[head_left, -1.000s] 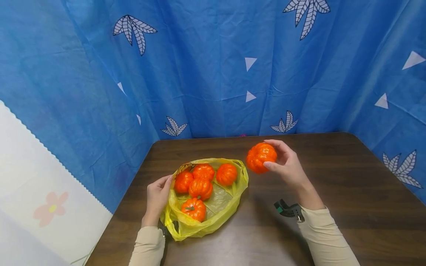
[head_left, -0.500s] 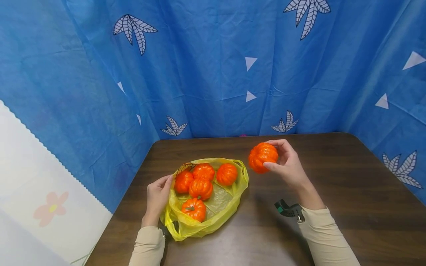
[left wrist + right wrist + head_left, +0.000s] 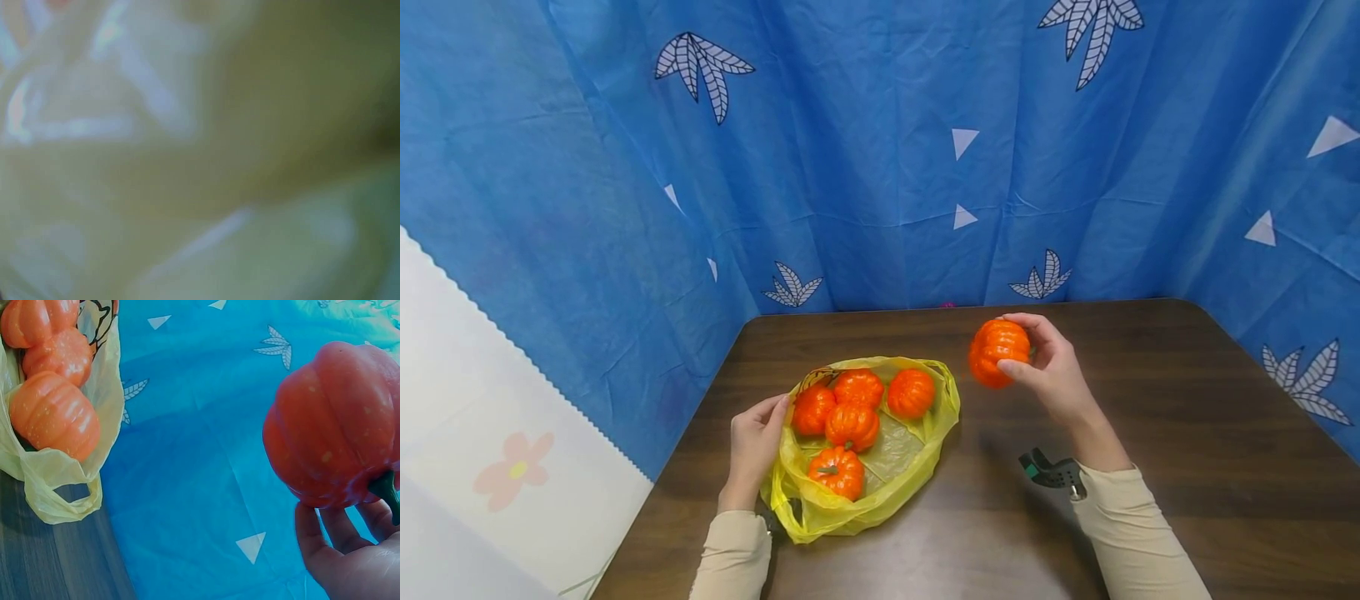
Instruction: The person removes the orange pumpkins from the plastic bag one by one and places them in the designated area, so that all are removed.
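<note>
Nearest you are your two sleeves, left (image 3: 730,557) and right (image 3: 1142,537), both pale beige, with a dark strap (image 3: 1060,475) standing out at the right wrist. Your left hand (image 3: 752,458) pinches the left rim of one yellow plastic bag (image 3: 898,500), which sits open on the table (image 3: 1225,500); your left wrist view is only blurred plastic. You have six pumpkins in all, five of them inside the bag: a near one (image 3: 842,477), a middle one (image 3: 852,427), a left one (image 3: 813,410), a right one (image 3: 912,394) and a back one (image 3: 859,387). The sixth, the raised pumpkin (image 3: 996,353), is grasped in your right hand (image 3: 1063,379) above the table, right of the bag and apart from it. The single table is dark brown wood grain. Left of it hangs a white cloth (image 3: 445,367) bearing one pale orange flower; behind it, a blue curtain (image 3: 880,167) printed with five leaf sprigs and several white triangles.
</note>
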Demonstrator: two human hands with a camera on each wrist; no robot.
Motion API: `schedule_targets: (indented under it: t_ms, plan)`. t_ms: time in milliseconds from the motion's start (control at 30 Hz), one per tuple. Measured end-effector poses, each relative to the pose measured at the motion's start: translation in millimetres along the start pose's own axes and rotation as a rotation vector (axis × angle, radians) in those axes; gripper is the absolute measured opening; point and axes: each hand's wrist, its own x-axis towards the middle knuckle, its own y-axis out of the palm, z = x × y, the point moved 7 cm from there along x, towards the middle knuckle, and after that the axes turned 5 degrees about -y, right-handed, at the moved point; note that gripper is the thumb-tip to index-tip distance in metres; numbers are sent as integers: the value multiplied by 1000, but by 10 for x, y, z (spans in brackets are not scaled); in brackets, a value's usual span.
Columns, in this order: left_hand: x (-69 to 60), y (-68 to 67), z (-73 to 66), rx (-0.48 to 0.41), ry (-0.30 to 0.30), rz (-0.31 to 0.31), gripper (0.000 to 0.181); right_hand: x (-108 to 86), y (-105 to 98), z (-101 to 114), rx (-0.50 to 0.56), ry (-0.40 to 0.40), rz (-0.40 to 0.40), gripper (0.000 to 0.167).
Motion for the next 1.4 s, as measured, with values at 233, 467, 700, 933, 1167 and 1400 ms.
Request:
schedule_targets:
  t_ms: [233,467,700,933,1167,1400]
  plan:
    - [-6,-3,-8,8,-5,2,21,1,-50,-26,-18,20,-18,52]
    - [-6,4,11,12,-15,7,23,11,-81,-94,18,53,-26,55]
    - [-5,0,11,14,-11,2,22,5,-100,-157,-6,119,-39,55]
    - [-4,2,2,15,-7,4,21,7,-113,-194,-36,132,-33,55]
    - [-8,3,-4,19,-8,5,21,10,-137,-237,-45,137,-28,57]
    - [-7,5,3,15,-21,11,22,8,-167,-285,-24,189,-64,59]
